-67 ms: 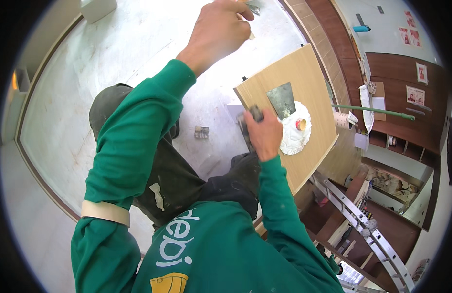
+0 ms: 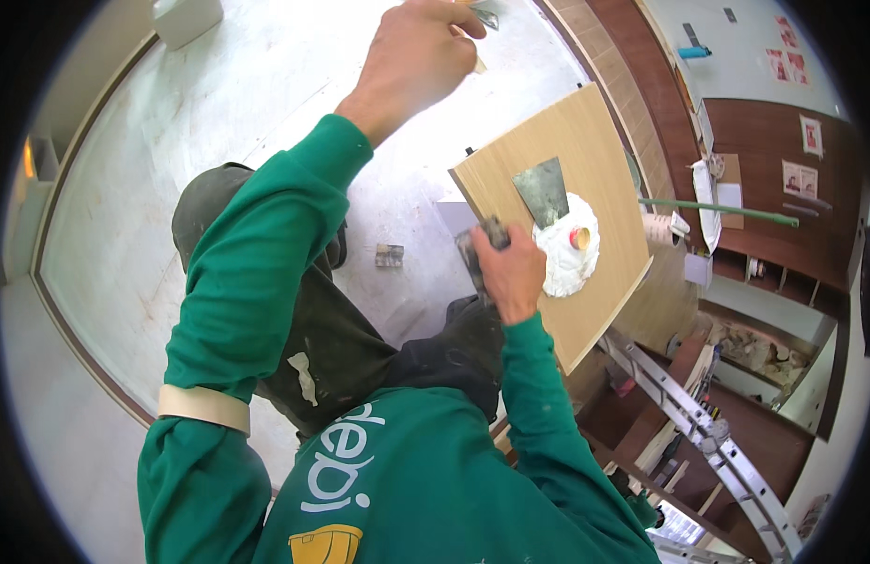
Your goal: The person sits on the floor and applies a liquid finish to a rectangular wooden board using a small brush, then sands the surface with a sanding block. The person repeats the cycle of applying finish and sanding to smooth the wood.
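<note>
My left hand (image 2: pixel 418 58) is raised at the top, its fingers curled closed. By its fingertips show a bit of shiny metal (image 2: pixel 488 17) and a pale tip; the grip itself is hidden. My right hand (image 2: pixel 512 273) is closed around a dark, grimy flat tool (image 2: pixel 472 258) with a block-like upper part, at the near left edge of a light wooden board (image 2: pixel 595 141). On that board lie a wide metal scraper blade (image 2: pixel 542 193) and a mound of white paste (image 2: pixel 568 273), with a small round red-and-yellow piece (image 2: pixel 580 239) on it.
A small dark patterned block (image 2: pixel 390 256) lies on the pale, dusty surface (image 2: pixel 266 85) left of the board. My knees are below. To the right are a green pole (image 2: pixel 717 211), an aluminium ladder (image 2: pixel 707 437) and brown shelving (image 2: pixel 773 150). A white block-shaped object (image 2: pixel 188 19) stands top left.
My right hand and the dark tool have shifted slightly toward me. The left hand has barely moved.
</note>
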Motion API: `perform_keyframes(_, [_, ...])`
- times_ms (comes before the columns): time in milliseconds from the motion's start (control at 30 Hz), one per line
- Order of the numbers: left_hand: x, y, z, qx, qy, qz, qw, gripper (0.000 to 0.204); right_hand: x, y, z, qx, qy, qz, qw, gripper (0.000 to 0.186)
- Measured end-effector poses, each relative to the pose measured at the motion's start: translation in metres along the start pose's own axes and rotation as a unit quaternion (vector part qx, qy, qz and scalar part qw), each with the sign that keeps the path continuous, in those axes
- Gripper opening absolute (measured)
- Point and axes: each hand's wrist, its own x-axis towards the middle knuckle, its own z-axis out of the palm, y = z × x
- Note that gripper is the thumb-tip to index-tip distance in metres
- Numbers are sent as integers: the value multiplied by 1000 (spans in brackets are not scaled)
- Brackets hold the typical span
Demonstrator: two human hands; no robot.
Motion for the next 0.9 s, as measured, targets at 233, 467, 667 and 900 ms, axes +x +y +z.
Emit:
perform_keyframes(233, [6,-9,7,33,-69,22,997,28,-61,20,28,-3,-1,-45,999,97])
perform_keyframes(467, [-4,-13,9,47,-96,-5,994,28,-61,36,61,-56,-10,-45,997,116])
perform_keyframes(667, [-15,-3,0,43,-87,-35,995,26,-100,84,30,-97,-38,17,994,115])
perform_keyframes(900, [-17,1,5,45,-100,-32,993,27,-130,107,-23,-27,1,73,997,81])
